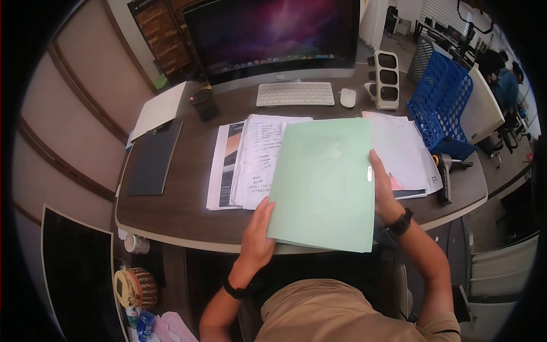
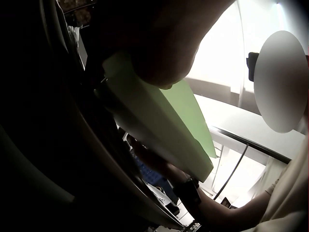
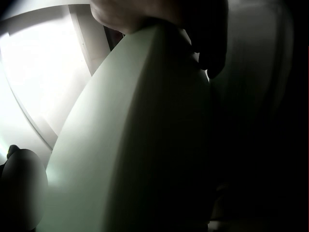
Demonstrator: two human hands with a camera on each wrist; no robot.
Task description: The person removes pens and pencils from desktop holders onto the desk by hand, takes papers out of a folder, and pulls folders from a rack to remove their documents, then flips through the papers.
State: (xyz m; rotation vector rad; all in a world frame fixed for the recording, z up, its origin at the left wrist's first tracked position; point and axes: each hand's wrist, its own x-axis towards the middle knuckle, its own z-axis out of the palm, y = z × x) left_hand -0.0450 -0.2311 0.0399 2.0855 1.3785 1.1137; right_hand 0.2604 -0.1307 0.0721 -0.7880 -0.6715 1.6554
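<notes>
A pale green folder (image 1: 325, 182) is held up over the front of the desk, tilted slightly, covering part of the papers behind it. My left hand (image 1: 259, 236) grips its lower left edge, and my right hand (image 1: 383, 185) grips its right edge near a small white label. In the left wrist view the folder (image 2: 149, 116) shows its thick side below the dark left hand (image 2: 166, 53). The right wrist view has the folder's spine side (image 3: 101, 130) close up, with the right hand (image 3: 159, 14) at its top; the fingers there are partly in shadow.
Handwritten sheets (image 1: 265, 154) and more papers (image 1: 399, 148) lie on the desk (image 1: 171, 216). Behind stand a monitor (image 1: 273, 34), keyboard (image 1: 294, 94), mouse (image 1: 347, 97) and pen cup (image 1: 205, 105). At right are a blue file rack (image 1: 439, 97) and a black-grey tool (image 1: 447, 176); at left, a dark clipboard (image 1: 154, 162).
</notes>
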